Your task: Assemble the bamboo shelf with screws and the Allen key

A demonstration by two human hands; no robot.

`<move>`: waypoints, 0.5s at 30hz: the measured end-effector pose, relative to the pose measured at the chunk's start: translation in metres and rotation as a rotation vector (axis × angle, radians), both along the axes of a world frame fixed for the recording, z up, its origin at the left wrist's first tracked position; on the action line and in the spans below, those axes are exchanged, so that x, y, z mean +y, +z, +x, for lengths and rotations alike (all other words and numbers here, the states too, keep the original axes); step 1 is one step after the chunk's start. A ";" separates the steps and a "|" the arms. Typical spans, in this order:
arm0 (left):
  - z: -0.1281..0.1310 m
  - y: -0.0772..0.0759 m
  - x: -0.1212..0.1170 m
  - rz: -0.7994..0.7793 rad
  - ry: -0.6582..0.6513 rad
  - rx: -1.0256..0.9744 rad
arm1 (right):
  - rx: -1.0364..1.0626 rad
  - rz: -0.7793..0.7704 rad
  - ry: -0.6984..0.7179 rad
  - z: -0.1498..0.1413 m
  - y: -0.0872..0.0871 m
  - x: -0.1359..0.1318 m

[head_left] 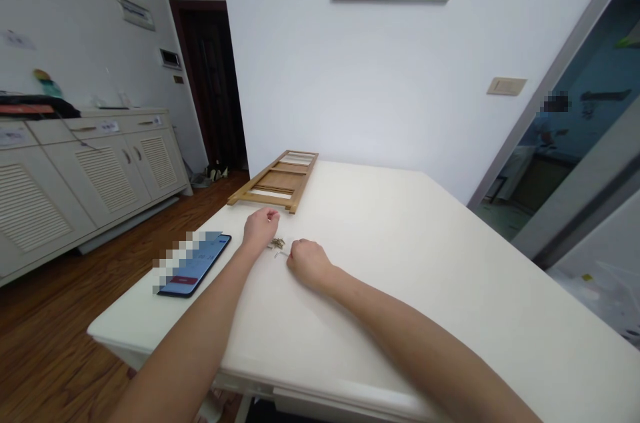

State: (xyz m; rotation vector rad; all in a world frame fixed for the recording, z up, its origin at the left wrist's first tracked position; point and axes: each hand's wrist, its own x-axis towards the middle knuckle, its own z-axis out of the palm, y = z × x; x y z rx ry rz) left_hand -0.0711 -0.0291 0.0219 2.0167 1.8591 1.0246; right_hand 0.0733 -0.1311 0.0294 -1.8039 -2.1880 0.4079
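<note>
My left hand (260,228) rests on the white table (400,263) with its fingers curled in, just left of a small heap of brass screws (278,243). My right hand (306,261) lies on the table as a loose fist just right of the screws, next to a small metal hex key (283,253). Whether either hand pinches a screw is hidden by the curled fingers. Beyond the hands, near the table's far left corner, a flat wooden slatted frame (277,181) lies on the top.
A smartphone (193,265) with its screen lit lies near the table's left edge. White louvred cabinets (85,169) stand along the left wall over a wooden floor. A dark door (213,83) is behind, and a glass sliding door (575,143) at the right.
</note>
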 end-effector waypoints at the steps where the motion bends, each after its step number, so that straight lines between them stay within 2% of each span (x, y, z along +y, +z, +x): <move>1: 0.001 0.000 -0.001 -0.003 -0.008 0.003 | 0.044 -0.001 -0.018 0.002 0.000 0.002; 4: 0.004 -0.001 -0.003 -0.009 -0.028 0.012 | 0.207 0.002 -0.104 0.014 0.005 0.020; 7: 0.006 -0.001 -0.004 -0.021 -0.037 0.021 | 0.405 -0.012 -0.232 0.023 0.013 0.050; 10: 0.007 -0.002 -0.004 -0.034 -0.040 0.028 | 0.633 -0.104 -0.334 0.024 0.015 0.082; 15: 0.008 -0.004 -0.003 -0.029 -0.051 0.027 | 0.984 -0.263 -0.429 0.013 0.009 0.122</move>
